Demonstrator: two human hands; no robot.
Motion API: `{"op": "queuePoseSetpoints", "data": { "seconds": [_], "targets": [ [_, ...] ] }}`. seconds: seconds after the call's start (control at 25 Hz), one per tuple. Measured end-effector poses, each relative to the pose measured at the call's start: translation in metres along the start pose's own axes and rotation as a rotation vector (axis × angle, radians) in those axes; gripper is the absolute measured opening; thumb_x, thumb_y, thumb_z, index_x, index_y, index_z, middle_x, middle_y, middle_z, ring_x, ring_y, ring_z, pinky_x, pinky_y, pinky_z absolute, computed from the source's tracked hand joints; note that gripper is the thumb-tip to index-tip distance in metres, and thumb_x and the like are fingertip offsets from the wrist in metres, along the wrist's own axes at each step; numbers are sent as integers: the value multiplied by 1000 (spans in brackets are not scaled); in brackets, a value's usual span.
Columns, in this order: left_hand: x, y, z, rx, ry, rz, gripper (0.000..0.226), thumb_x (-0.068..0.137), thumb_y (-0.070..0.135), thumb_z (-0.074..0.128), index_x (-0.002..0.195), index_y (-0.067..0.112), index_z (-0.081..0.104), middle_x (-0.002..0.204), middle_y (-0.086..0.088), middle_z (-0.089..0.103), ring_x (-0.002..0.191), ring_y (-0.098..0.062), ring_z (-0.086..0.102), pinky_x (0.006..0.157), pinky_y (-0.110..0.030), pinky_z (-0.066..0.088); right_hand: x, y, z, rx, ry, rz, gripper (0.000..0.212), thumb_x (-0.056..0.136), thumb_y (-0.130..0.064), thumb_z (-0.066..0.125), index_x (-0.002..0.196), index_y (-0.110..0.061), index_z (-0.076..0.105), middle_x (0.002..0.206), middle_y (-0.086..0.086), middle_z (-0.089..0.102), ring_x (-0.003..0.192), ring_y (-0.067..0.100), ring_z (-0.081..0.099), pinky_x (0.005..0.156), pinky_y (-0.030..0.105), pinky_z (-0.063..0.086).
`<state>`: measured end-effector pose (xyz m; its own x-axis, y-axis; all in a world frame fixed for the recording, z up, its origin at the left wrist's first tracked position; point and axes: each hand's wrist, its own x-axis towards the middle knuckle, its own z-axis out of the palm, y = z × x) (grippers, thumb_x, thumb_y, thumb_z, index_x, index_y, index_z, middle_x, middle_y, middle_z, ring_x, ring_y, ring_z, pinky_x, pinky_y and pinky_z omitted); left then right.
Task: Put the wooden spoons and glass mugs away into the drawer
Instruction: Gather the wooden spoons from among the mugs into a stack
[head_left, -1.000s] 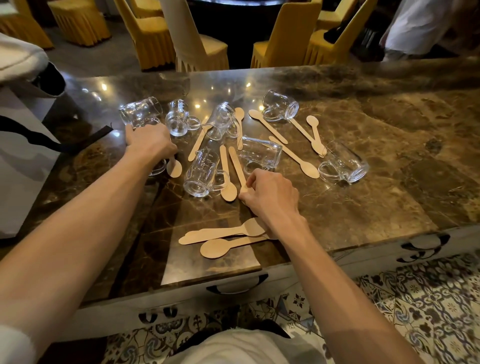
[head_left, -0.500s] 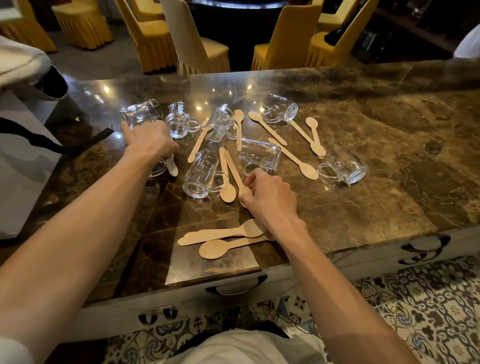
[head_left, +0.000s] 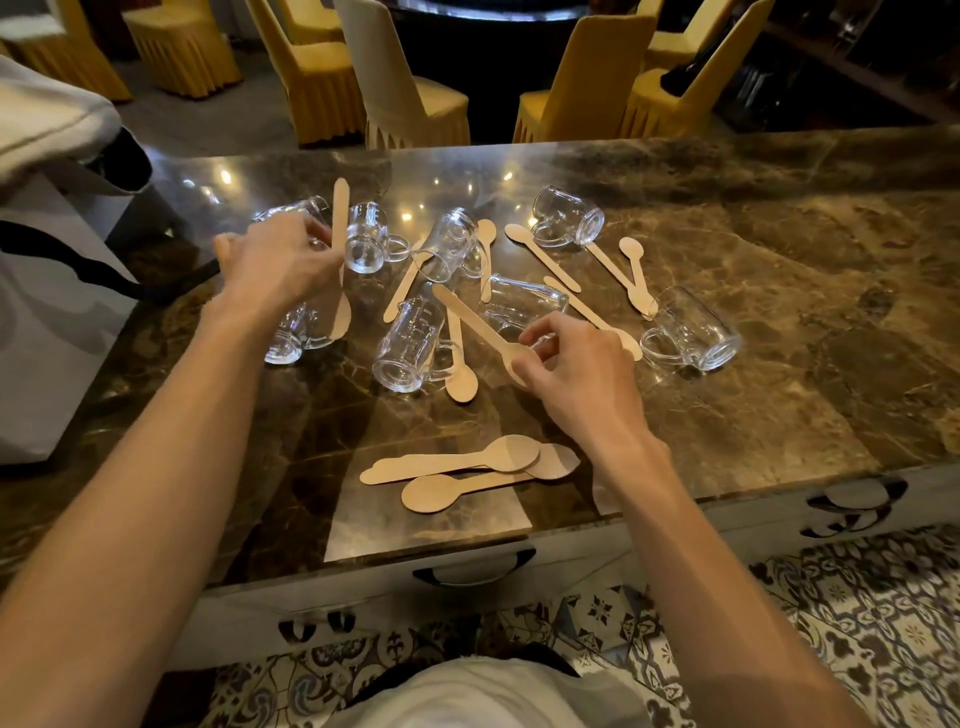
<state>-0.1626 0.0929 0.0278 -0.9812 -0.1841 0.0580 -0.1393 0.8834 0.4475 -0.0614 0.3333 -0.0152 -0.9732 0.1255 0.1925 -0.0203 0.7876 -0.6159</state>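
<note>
**Hands on two spoons, mugs lying loose on the surface**

With the left hand (head_left: 280, 260), grips a wooden spoon (head_left: 340, 218) partway along the handle, fingers curled round it, handle end pointing away, bowl down beside a glass mug (head_left: 291, 340) lying on its side under the wrist. Cannot tell whether that bowl touches the surface (head_left: 779, 312).

With the right hand (head_left: 576, 369), pinches the bowl of a second spoon (head_left: 467, 317) between thumb and fingertips, handle slanting away to the left, between a tipped near mug (head_left: 410, 343) and a tipped centre mug (head_left: 519, 306).

Scattered over the brown marble:
- a right mug (head_left: 691, 330) on its side, well apart from both hands
- a far mug (head_left: 569, 215) on its side
- a slanted mug (head_left: 449, 244) and a small mug (head_left: 369, 244) near the left hand's fingers
- loose spoons among them, one flat spoon (head_left: 460, 364) touching the near mug's handle

Close to the front edge, an overlapping spoon pair (head_left: 457, 462), just left of the right forearm.

Below the edge, a white drawer (head_left: 571, 558) with a black handle (head_left: 472, 571), shut. Beyond the surface, yellow-covered chairs (head_left: 587, 78); underfoot, patterned floor tiles (head_left: 857, 597).
</note>
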Motion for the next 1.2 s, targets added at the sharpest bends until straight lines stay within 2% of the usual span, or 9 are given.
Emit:
{"op": "queuePoseSetpoints", "data": {
  "seconds": [0.08,0.16,0.32,0.48,0.68,0.8,0.92,1.04,1.2],
  "targets": [
    [-11,3,-12,-209,-70,69,23,90,28,56,111,30,64,109,-2,67,98,-20,58,88,-36,44,-3,-1,-8,19,13,-29,12,81,-34,70,92,-30,69,72,-19,58,66,-1,57,61,22,50],
    [-26,7,-21,-330,-151,150,26,92,27,57,117,31,63,111,-1,66,88,-14,61,71,-29,46,-7,-1,-13,72,-31,-44,12,79,-36,73,89,-32,70,73,-22,62,69,-4,59,64,22,51],
    [-54,12,-29,-333,-266,275,28,89,22,60,114,32,65,85,8,67,56,1,56,49,-11,42,-16,5,-17,203,-197,-44,12,75,-34,77,85,-33,71,74,-20,67,69,-8,61,62,14,50],
    [-79,13,-20,-288,-354,330,19,85,23,65,101,33,68,79,14,69,67,-1,63,50,-9,44,-25,18,-17,291,-264,-2,12,72,-31,79,82,-31,73,75,-16,70,71,-7,63,62,9,49],
    [-103,4,6,-247,-433,372,16,83,23,68,88,38,71,60,29,62,55,9,55,53,-8,39,-37,34,-16,350,-306,62,11,70,-32,80,80,-32,75,74,-11,72,66,-1,63,61,17,52],
    [-111,-1,17,-238,-461,383,20,83,25,68,84,45,69,65,28,64,64,10,59,58,-7,41,-43,40,-14,392,-320,89,17,67,-31,82,82,-30,74,71,-8,71,56,-3,58,57,13,48],
    [-115,-5,26,-242,-526,357,20,85,26,66,83,45,69,69,23,67,65,6,63,56,-8,45,-47,44,-11,444,-320,125,25,66,-29,83,89,-27,71,71,-6,71,52,2,56,58,16,51],
    [-119,-9,34,-179,-550,377,15,86,31,65,91,43,71,83,18,71,78,2,63,73,-22,51,-48,45,-9,435,-303,105,24,66,-30,84,87,-28,71,70,-9,71,52,0,55,56,13,49],
    [-121,-9,41,-189,-565,370,16,86,31,64,89,45,70,79,21,67,74,5,61,69,-21,48,-49,45,-8,336,-268,73,22,66,-35,83,84,-32,71,69,-13,69,57,0,56,56,13,48]
  ]
}}
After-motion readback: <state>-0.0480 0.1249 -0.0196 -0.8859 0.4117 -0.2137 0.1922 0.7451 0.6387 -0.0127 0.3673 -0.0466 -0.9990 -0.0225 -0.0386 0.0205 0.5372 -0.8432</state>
